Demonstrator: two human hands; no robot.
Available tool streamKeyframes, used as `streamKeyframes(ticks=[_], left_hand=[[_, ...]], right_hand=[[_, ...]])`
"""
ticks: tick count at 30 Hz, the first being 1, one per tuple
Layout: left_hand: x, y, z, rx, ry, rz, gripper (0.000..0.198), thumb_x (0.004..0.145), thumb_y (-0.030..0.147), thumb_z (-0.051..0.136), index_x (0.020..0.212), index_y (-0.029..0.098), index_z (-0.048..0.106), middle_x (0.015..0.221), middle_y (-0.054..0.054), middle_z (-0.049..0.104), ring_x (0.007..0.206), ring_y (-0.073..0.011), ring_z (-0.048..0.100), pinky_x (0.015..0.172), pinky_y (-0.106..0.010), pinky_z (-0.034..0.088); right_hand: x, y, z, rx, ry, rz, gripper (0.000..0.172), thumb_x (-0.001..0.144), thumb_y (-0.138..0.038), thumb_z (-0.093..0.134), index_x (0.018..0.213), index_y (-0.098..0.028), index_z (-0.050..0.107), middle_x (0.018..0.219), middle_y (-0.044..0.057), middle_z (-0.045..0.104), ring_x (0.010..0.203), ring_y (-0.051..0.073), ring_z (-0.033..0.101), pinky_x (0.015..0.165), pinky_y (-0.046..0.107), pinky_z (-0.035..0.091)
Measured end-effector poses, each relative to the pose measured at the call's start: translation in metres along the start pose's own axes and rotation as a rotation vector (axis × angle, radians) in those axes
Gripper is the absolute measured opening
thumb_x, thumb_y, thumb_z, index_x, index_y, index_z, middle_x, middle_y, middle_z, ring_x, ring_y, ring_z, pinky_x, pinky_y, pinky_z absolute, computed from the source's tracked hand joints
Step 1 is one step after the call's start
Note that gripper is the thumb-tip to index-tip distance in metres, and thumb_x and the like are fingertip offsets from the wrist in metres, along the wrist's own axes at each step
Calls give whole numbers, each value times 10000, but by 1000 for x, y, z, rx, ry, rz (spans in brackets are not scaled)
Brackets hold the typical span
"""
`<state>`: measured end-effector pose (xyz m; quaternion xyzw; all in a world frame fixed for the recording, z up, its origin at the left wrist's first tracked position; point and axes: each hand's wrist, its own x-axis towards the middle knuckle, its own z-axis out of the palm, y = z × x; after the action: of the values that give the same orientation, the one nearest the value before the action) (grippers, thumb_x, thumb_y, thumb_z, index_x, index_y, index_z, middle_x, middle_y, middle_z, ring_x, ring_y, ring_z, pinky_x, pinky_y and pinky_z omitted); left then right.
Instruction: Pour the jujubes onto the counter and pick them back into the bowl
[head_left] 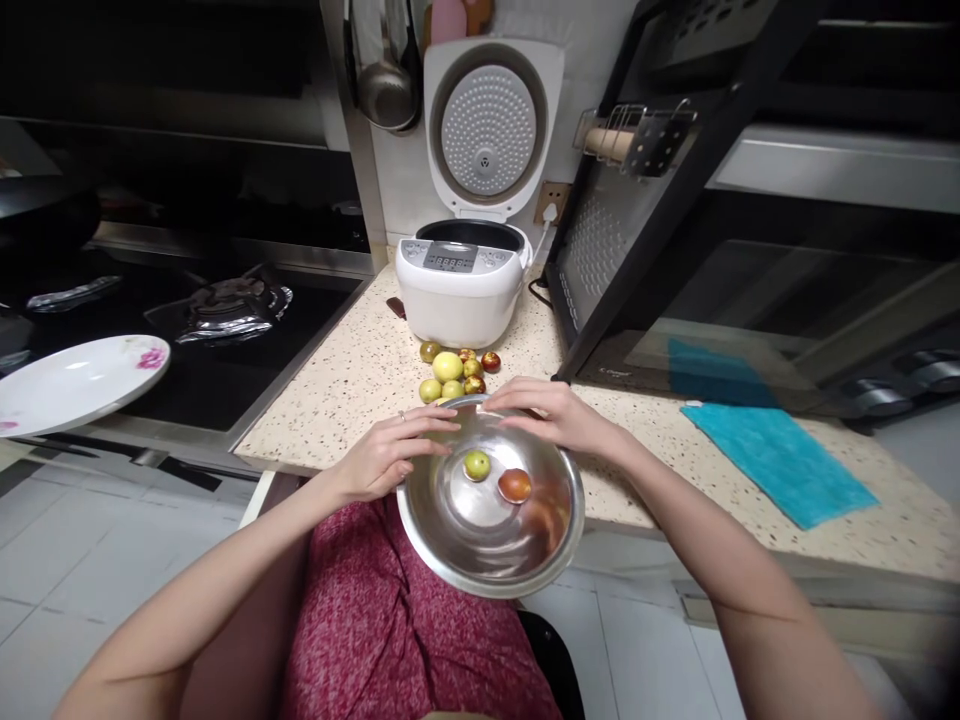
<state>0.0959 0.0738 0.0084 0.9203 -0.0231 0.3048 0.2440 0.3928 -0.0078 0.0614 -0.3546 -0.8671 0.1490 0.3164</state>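
A shiny metal bowl [491, 575] hangs partly over the front edge of the counter, close to my body. My left hand [394, 450] is on its left rim, fingers reaching over the inside. At the far right rim, my right hand [551, 412] grips with its fingers bent over the edge. Inside lie a green jujube [477, 464] and a reddish-brown jujube [514, 486], apart from each other. Just behind the bowl, several green and red jujubes [452, 388] are heaped on the counter. The thumbs are partly hidden.
A white rice cooker [461, 300] stands behind the heap, its lid [487, 130] raised. To the right are an oven [750, 290] and a blue cloth [780, 465]. On the left, a flowered white plate [82, 385] juts past the front of the gas stove [232, 305].
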Motion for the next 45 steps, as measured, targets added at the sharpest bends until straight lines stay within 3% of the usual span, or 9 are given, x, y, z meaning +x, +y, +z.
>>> streamKeyframes(ticks=[3, 6, 11, 17, 27, 31, 35, 40, 45], left_hand=[[0, 0, 0, 15, -16, -7, 740, 1038, 628, 140, 1226, 169, 689, 1402, -139, 623, 1383, -280, 525, 1173, -524, 421], [0, 0, 0, 7, -10, 5, 718, 1044, 616, 151, 1226, 172, 685, 1394, -135, 629, 1367, -275, 540, 1177, -518, 416], [2, 1, 0, -6, -1, 20, 700, 1052, 595, 152, 1212, 166, 682, 1374, -140, 637, 1382, -280, 524, 1163, -524, 435], [1, -1, 1, 7, 9, 30, 676, 1054, 591, 166, 1215, 174, 672, 1372, -140, 641, 1382, -275, 527, 1159, -532, 441], [0, 0, 0, 2, 0, 14, 705, 1048, 608, 159, 1198, 162, 684, 1379, -151, 636, 1371, -281, 540, 1166, -538, 425], [0, 0, 0, 1, 1, -2, 723, 1041, 622, 156, 1214, 166, 690, 1387, -146, 631, 1380, -285, 527, 1168, -538, 422], [0, 0, 0, 2, -3, -11, 731, 1036, 632, 152, 1218, 172, 691, 1394, -142, 627, 1389, -283, 515, 1169, -533, 421], [0, 0, 1, 0, -8, -7, 710, 1043, 617, 156, 1216, 168, 678, 1382, -150, 636, 1352, -271, 558, 1165, -522, 433], [1, 1, 0, -5, -6, -6, 709, 1046, 611, 154, 1224, 165, 676, 1388, -154, 628, 1376, -283, 535, 1159, -531, 436]], right_hand=[[-2, 18, 2, -145, 204, 40, 270, 1010, -219, 563, 1250, -238, 685, 1189, 82, 729, 1128, 224, 666, 1000, 449, 548], [-4, 38, 5, -268, 295, 96, 297, 1020, -209, 518, 1279, -220, 664, 1219, 107, 710, 1141, 242, 656, 1013, 465, 542], [-1, 69, 17, -339, 303, 180, 350, 1011, -224, 502, 1344, -217, 609, 1276, 127, 672, 1218, 270, 612, 1071, 498, 508], [8, 90, 31, -403, 159, 193, 436, 1006, -221, 475, 1439, -234, 522, 1431, 139, 567, 1339, 285, 529, 1116, 516, 471], [9, 77, 28, -322, 120, 199, 296, 998, -170, 457, 1252, -187, 606, 1231, 146, 614, 1094, 257, 633, 947, 431, 556], [10, 67, 17, -270, 216, 149, 250, 995, -198, 508, 1221, -182, 613, 1218, 148, 624, 1137, 267, 612, 990, 453, 527], [11, 37, 6, -128, 361, 62, 243, 957, -267, 636, 1191, -201, 646, 1169, 122, 677, 1124, 257, 637, 998, 455, 528], [9, -3, 5, 103, 133, -38, 287, 901, -266, 735, 1181, -214, 696, 1151, 97, 720, 1105, 228, 667, 979, 430, 550], [8, -17, 6, 187, -194, -10, 264, 941, -217, 682, 1203, -191, 693, 1196, 104, 704, 1124, 204, 662, 995, 395, 539]])
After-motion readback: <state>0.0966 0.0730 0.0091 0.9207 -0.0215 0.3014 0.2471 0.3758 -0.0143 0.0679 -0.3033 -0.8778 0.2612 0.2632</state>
